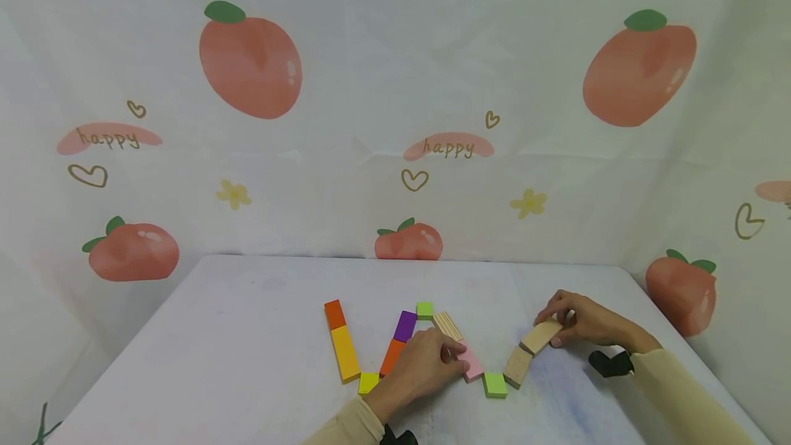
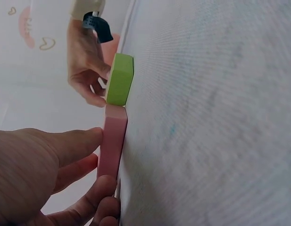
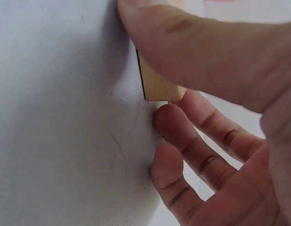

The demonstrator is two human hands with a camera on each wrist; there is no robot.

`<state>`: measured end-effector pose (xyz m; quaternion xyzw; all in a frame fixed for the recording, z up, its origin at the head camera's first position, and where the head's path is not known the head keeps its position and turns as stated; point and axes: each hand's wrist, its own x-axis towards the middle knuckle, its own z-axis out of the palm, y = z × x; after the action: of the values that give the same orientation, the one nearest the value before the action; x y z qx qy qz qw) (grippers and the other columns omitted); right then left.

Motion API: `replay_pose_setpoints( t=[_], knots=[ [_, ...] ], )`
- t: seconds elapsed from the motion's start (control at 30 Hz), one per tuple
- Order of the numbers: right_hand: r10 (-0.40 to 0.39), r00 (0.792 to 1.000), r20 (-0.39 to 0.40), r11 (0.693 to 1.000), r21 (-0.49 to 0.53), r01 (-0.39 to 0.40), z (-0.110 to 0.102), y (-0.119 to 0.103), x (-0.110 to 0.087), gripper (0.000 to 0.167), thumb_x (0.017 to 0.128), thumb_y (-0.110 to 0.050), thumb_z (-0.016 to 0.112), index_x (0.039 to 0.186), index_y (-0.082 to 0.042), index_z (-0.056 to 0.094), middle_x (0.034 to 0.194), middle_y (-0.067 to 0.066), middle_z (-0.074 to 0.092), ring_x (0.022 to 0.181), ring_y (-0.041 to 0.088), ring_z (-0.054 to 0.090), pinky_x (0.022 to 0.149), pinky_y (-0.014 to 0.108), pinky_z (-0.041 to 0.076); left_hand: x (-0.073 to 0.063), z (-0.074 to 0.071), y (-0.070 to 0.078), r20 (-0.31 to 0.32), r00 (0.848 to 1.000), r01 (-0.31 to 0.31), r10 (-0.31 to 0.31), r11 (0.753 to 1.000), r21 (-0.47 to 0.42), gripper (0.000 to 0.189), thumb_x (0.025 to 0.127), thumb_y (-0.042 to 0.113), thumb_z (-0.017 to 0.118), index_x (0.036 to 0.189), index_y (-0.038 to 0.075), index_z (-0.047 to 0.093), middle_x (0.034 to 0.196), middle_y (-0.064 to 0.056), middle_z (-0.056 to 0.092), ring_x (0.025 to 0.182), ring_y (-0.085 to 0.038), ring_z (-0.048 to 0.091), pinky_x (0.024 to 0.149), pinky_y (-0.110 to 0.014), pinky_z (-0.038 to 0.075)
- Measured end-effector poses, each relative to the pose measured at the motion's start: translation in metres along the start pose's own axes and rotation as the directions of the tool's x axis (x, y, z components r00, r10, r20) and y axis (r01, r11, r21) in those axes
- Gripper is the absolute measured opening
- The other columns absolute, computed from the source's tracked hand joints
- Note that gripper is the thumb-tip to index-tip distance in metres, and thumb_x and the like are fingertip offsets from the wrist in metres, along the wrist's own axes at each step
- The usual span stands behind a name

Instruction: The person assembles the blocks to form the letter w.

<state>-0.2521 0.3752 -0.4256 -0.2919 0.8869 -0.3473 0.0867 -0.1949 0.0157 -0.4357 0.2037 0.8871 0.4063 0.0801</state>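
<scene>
Small wooden blocks lie in a zigzag line on the white table. My left hand (image 1: 426, 362) pinches the pink block (image 2: 113, 139), thumb on one side and fingertips at its end in the left wrist view. A green block (image 1: 495, 385) sits just past the pink block's near end. Over on the right, my right hand (image 1: 587, 321) holds a plain wood block (image 1: 541, 336) between thumb and fingers, flat on the table. That block meets another plain wood block (image 1: 517, 366) at a slight angle. In the right wrist view, the thumb covers part of the held block (image 3: 157, 84).
To the left, the line has an orange-red block (image 1: 335, 314), a long yellow block (image 1: 345, 354), a small yellow block (image 1: 368, 382), an orange block (image 1: 392, 357) and a purple block (image 1: 405, 326). A green block (image 1: 424, 310) and a ridged wood block (image 1: 448, 325) follow. A printed cloth (image 1: 346, 88) hangs behind.
</scene>
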Motion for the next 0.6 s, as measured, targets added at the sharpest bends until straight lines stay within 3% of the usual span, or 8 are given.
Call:
replay_pose_setpoints(
  t=[0.33,0.43,0.47,0.53,0.6],
  knots=[
    [0.040,0.999,0.025,0.999,0.007,-0.040,0.000,-0.003,0.000,0.034,0.082,-0.013,0.084,0.114,-0.008,0.076,0.108,0.007,0.055,0.087,0.017,0.049,0.074,0.027,0.048,-0.001,0.001,0.000,-0.015,0.999,-0.044,0.043,0.999,-0.026,0.024,0.089,0.023,0.080,0.110,0.012,0.080,0.071,0.015,0.057,0.065,-0.004,0.049,0.058,-0.022,0.041],
    [0.036,0.999,0.026,0.999,0.004,-0.036,0.000,-0.003,0.001,0.034,0.083,-0.012,0.084,0.115,-0.007,0.075,0.107,0.007,0.055,0.087,0.017,0.049,0.074,0.027,0.048,-0.002,0.003,0.004,-0.031,0.998,-0.061,0.061,0.998,0.009,0.026,0.090,0.024,0.078,0.115,0.015,0.079,0.072,0.015,0.056,0.068,-0.004,0.048,0.060,-0.021,0.041],
    [0.035,0.999,0.027,0.999,0.004,-0.035,0.000,-0.004,0.001,0.034,0.083,-0.012,0.083,0.115,-0.007,0.075,0.107,0.007,0.055,0.087,0.018,0.049,0.074,0.027,0.048,-0.002,0.004,0.006,-0.032,0.995,-0.090,0.092,0.995,0.053,0.027,0.091,0.026,0.078,0.117,0.017,0.078,0.074,0.015,0.056,0.070,-0.003,0.048,0.062,-0.021,0.042],
    [0.039,0.999,0.027,0.999,0.002,-0.040,0.000,-0.004,0.001,0.034,0.083,-0.012,0.083,0.115,-0.007,0.075,0.107,0.006,0.055,0.087,0.017,0.049,0.074,0.027,0.048,-0.003,0.007,0.012,-0.011,0.985,-0.170,0.174,0.971,0.166,0.028,0.094,0.030,0.075,0.120,0.022,0.077,0.083,0.014,0.059,0.080,-0.003,0.050,0.070,-0.021,0.044],
    [0.036,0.999,0.023,0.999,-0.002,-0.036,0.000,-0.004,0.002,0.034,0.082,-0.012,0.084,0.115,-0.007,0.076,0.106,0.006,0.055,0.087,0.016,0.049,0.074,0.027,0.048,-0.003,0.011,0.017,0.053,0.960,-0.277,0.274,0.909,0.312,0.031,0.097,0.037,0.070,0.126,0.027,0.074,0.099,0.013,0.062,0.094,-0.004,0.052,0.081,-0.024,0.045]
  ],
)
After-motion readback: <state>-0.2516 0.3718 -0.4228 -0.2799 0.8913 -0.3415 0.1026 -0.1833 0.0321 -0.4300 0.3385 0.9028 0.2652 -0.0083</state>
